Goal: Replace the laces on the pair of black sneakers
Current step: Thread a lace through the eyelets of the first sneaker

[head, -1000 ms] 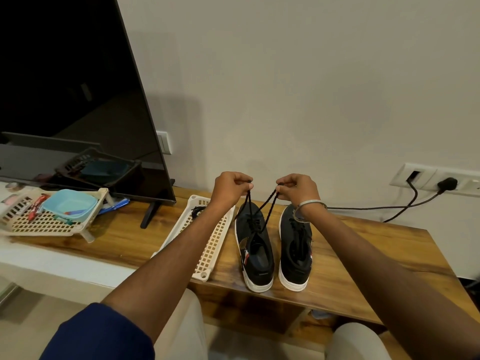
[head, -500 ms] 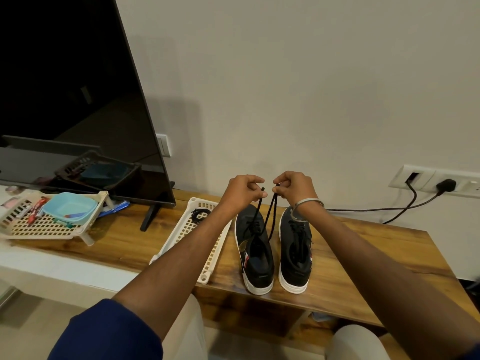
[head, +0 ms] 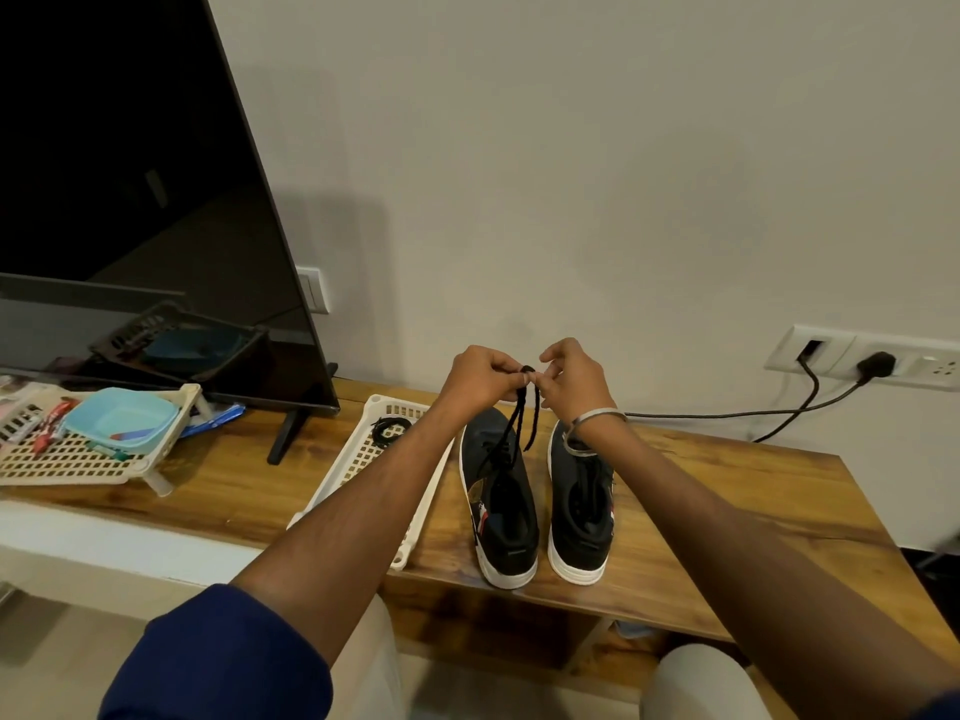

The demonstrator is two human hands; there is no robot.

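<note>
1. Left hand [head: 480,379] and right hand [head: 574,379] meet mid-frame, fingers curled, each pinching an end of the black lace [head: 517,433] running up from the left sneaker [head: 501,504].
2. Right sneaker [head: 579,504] stands just beside it.
3. Risk imo: a slipped pinch and the lace goes slack.
4. Wooden counter [head: 727,491], white tray [head: 363,470] left of the shoes, TV [head: 130,200] upper left, plain wall.
</note>
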